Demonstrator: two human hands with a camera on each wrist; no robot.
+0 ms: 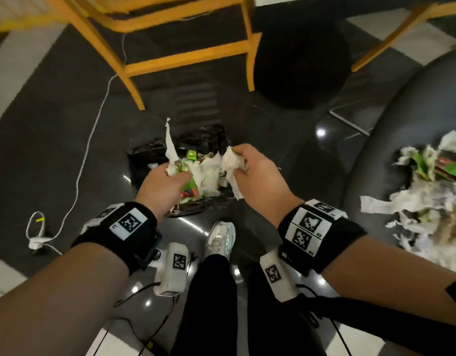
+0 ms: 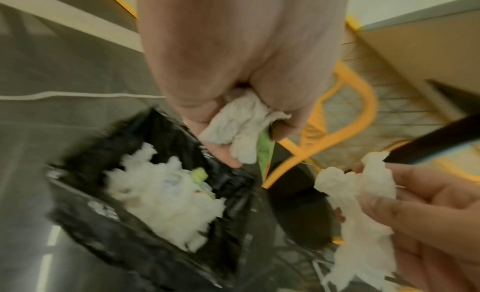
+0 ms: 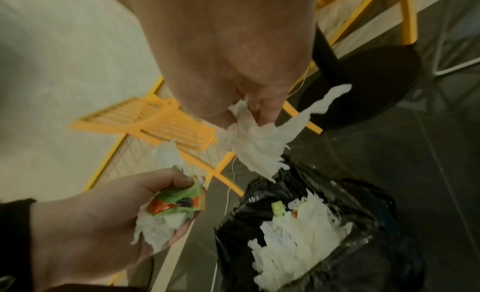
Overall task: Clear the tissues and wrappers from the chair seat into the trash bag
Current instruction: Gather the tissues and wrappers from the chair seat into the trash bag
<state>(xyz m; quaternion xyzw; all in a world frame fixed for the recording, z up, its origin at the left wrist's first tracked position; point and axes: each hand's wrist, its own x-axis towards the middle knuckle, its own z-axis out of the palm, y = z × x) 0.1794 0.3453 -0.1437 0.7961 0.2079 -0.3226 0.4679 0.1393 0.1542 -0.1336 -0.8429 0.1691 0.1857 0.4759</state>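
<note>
Near field, lower centre of the head view: both forearms extend forward, with a silver sneaker [image 1: 220,238] on the dark floor between them.

Centre: the left hand [image 1: 162,185] grips a crumpled tissue together with a green printed wrapper [image 3: 176,202]. The right hand [image 1: 255,167] pinches a torn white tissue [image 3: 255,144] that hangs below its fingers. Both hands are just above the mouth of the black trash bag [image 2: 145,243], which stands open on the floor and already contains tissues and a green scrap.

Critical relation: the bag opening lies directly beneath both loads; release appears sufficient.

Right edge: the dark chair seat [image 1: 370,160] carries the remaining tissues and wrappers [image 1: 432,191]; the right hand is nearer to it.

Far field, top: a yellow chair frame [image 1: 188,55].
</note>
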